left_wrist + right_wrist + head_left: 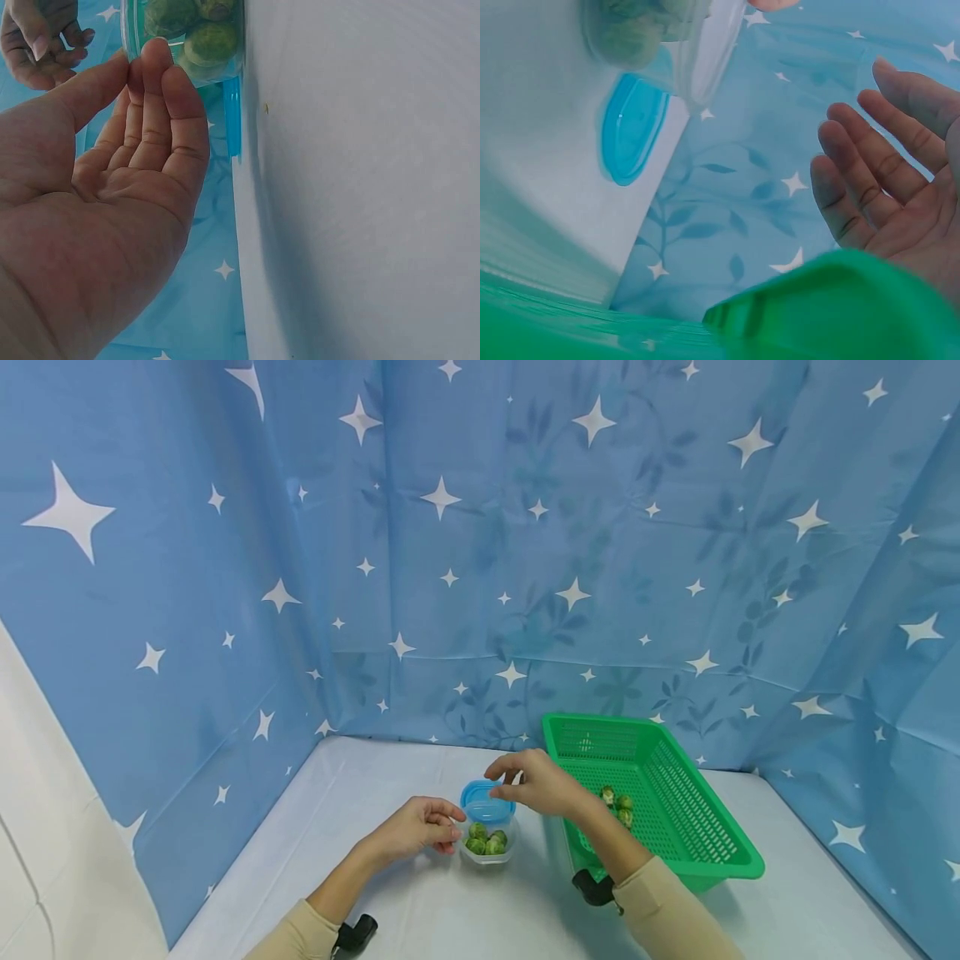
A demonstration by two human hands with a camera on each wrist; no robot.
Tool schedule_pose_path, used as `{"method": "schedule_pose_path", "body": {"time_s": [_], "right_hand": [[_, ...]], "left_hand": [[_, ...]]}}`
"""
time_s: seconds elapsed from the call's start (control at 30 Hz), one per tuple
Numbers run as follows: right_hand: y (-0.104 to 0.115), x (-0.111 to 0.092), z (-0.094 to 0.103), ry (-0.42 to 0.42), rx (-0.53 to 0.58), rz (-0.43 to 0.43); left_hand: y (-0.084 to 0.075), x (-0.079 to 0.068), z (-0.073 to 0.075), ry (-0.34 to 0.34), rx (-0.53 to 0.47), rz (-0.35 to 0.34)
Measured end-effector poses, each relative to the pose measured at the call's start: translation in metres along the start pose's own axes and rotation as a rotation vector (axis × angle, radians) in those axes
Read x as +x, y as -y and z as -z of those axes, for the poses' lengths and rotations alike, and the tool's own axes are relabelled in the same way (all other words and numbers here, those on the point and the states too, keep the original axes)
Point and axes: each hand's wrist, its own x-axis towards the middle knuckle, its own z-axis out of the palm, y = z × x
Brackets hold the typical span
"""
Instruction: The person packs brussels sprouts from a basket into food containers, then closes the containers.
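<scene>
A small clear plastic container (486, 858) stands on the table with several Brussels sprouts (480, 841) inside. Its blue lid (487, 804) lies right behind it. My left hand (422, 829) is at the container's left side, its fingertips right at the wall in the left wrist view, where sprouts (211, 43) show through the plastic. Raised above the lid, my right hand (534, 781) has its fingers loosely bent and nothing in them. In the right wrist view that hand (900, 165) appears apart from the container and the lid (634, 129).
To the right stands a green perforated basket (675, 793) holding several more sprouts (624, 803), with my right forearm over its near left side. A blue curtain with white stars (510, 568) hangs behind the white table (480, 918).
</scene>
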Motion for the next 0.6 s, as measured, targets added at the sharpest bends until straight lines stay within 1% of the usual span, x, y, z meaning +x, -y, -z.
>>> {"method": "schedule_pose_path", "body": {"time_s": [0.27, 0.47, 0.6], "right_hand": [[0.009, -0.001, 0.011, -0.036, -0.002, -0.002], [0.02, -0.003, 0.023, -0.067, 0.002, -0.028], [0.021, -0.003, 0.031, -0.096, 0.009, -0.047]], "left_hand": [[0.0, 0.0, -0.001, -0.003, 0.003, 0.002], [0.0, 0.0, -0.001, -0.002, 0.009, 0.006], [0.0, 0.0, 0.0, -0.002, 0.008, 0.0]]}}
